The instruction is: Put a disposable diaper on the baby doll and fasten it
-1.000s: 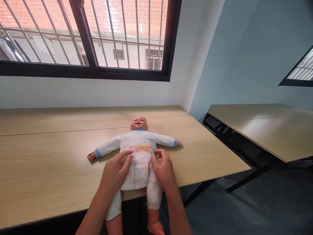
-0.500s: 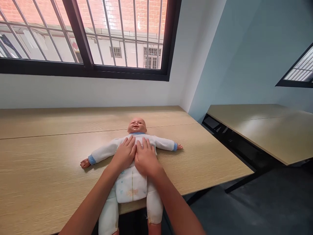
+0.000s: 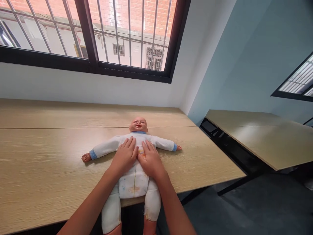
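A baby doll (image 3: 139,137) lies face up on the wooden table (image 3: 58,176), arms spread wide, its legs hanging over the near edge. It wears a white top with blue collar and cuffs and a white diaper (image 3: 133,187). My left hand (image 3: 125,155) rests flat on the left side of its chest, fingers stretched toward the doll's head. On the right side of the chest lies my right hand (image 3: 151,160), also flat with the fingers extended. An orange print on the top shows in the gap between my hands.
Behind the table is a white wall with a barred, black-framed window (image 3: 132,36). A second wooden table (image 3: 264,137) stands to the right across a dark gap. Dark floor (image 3: 232,209) shows at the lower right.
My hands have moved slightly apart on the doll's chest, uncovering the orange print. The view has tilted a little; the doll stays in place.
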Tool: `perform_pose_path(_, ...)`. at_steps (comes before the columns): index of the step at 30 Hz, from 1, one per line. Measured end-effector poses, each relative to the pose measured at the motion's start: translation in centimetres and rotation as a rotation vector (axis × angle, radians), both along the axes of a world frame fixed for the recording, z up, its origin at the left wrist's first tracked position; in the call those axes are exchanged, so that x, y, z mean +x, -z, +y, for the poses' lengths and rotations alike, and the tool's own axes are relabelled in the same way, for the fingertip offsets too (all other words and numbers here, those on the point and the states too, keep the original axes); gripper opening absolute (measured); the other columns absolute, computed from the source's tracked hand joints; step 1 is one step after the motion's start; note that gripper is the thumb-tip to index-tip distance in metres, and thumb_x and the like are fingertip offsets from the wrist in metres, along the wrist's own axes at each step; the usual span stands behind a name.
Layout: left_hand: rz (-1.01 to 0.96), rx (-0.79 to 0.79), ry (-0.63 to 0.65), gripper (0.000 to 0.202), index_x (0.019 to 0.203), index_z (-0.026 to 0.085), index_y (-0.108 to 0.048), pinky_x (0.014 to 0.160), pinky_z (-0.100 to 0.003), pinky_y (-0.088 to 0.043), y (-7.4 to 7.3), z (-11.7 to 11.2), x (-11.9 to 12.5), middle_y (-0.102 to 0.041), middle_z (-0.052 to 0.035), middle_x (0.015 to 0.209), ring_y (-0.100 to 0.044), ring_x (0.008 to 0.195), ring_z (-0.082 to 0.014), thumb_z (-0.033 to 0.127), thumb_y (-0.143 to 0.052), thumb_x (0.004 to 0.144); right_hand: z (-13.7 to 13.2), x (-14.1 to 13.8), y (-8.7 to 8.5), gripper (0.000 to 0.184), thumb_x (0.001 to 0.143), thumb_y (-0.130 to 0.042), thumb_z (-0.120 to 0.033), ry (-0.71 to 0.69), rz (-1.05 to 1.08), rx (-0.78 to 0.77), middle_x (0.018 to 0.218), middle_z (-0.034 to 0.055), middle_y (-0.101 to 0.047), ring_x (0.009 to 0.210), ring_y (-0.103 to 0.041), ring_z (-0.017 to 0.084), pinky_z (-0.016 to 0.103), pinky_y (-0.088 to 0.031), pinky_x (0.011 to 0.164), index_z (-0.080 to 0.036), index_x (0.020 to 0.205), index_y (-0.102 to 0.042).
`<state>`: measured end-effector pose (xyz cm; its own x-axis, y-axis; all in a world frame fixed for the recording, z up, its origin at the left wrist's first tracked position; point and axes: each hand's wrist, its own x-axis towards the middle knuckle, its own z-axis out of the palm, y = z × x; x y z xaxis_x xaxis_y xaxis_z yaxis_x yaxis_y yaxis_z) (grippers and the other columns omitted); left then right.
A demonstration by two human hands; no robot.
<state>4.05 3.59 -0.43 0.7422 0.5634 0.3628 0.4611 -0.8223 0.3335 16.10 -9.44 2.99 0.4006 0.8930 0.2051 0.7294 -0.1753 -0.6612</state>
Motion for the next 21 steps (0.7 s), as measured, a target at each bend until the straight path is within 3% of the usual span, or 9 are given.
perform_pose_path(2, -0.034, -0.03, -0.046, 0.066, 0.162, 0.005, -0.04, 0.125, -0.062, -0.033, 0.1, -1.0, -1.3, -0.037, -0.0253, 0.17, -0.029, 0.161, -0.0385, 0.046, -0.033, 0.11, -1.3, 0.4, 1.5, 0.06, 0.099, -0.059, -0.043, 0.07, 0.153, 0.155, 0.167, 0.0177, -0.045, 0.156, -0.041, 0.032, 0.049, -0.032, 0.129, -0.015, 0.152, -0.058)
perform_pose_path(5, -0.142, -0.098, -0.112, 0.072, 0.16, 0.004, -0.041, 0.126, -0.059, -0.034, 0.1, -1.9, -3.7, -0.042, -0.0267, 0.166, -0.037, 0.157, -0.0385, 0.053, -0.037, 0.108, -3.0, 1.2, 3.9, 0.041, 0.093, -0.06, -0.043, 0.315, 0.47, 0.378, 0.13, 0.0173, -0.072, 0.122, -0.069, 0.03, 0.043, -0.053, 0.108, -0.016, 0.123, -0.07)
perform_pose_path(7, -0.226, -0.147, -0.169, 0.072, 0.156, 0.005, -0.045, 0.123, -0.055, -0.039, -0.2, -2.1, -5.2, -0.052, -0.0257, 0.157, -0.047, 0.148, -0.0378, 0.055, -0.043, 0.104, -3.7, 1.8, 4.9, 0.031, 0.087, -0.065, -0.043, 0.43, 0.651, 0.456, 0.108, 0.013, -0.076, 0.102, -0.072, 0.027, 0.04, -0.059, 0.094, -0.018, 0.106, -0.069)
perform_pose_path(10, -0.287, -0.198, -0.242, 0.063, 0.146, 0.011, -0.054, 0.114, -0.051, -0.048, -0.8, -2.3, -6.7, -0.063, -0.0207, 0.142, -0.06, 0.133, -0.0362, 0.053, -0.048, 0.1, -4.2, 2.5, 5.2, 0.029, 0.08, -0.072, -0.041, 0.391, 0.787, 0.486, 0.098, 0.0088, -0.074, 0.092, -0.071, 0.025, 0.037, -0.059, 0.084, -0.019, 0.097, -0.068)
perform_pose_path(14, -0.29, -0.271, -0.254, 0.047, 0.132, 0.018, -0.062, 0.092, -0.043, -0.055, -1.3, -2.9, -7.2, -0.072, -0.0125, 0.122, -0.069, 0.113, -0.0312, 0.05, -0.047, 0.101, -4.2, 2.0, 3.9, 0.025, 0.083, -0.07, -0.042, 0.278, 0.714, 0.457, 0.086, 0.0056, -0.071, 0.08, -0.066, 0.021, 0.033, -0.056, 0.074, -0.019, 0.09, -0.069)
perform_pose_path(17, -0.263, -0.277, -0.253, 0.046, 0.124, 0.018, -0.064, 0.084, -0.039, -0.054, -1.8, -3.2, -6.6, -0.072, -0.0109, 0.116, -0.07, 0.103, -0.0294, 0.056, -0.052, 0.099, -4.0, 1.0, 3.0, 0.029, 0.083, -0.074, -0.043, 0.238, 0.573, 0.392, 0.092, 0.007, -0.072, 0.077, -0.063, 0.02, 0.033, -0.055, 0.074, -0.017, 0.093, -0.071)
perform_pose_path(21, -0.131, -0.222, -0.305, 0.046, 0.093, 0.022, -0.063, 0.075, -0.036, -0.048, -3.0, -3.3, -5.4, -0.07, -0.0063, 0.095, -0.069, 0.085, -0.0274, 0.067, -0.058, 0.093, -3.6, 0.4, 2.4, 0.031, 0.08, -0.079, -0.041, 0.272, 0.42, 0.296, 0.097, 0.009, -0.072, 0.076, -0.061, 0.02, 0.034, -0.053, 0.073, -0.015, 0.097, -0.074)
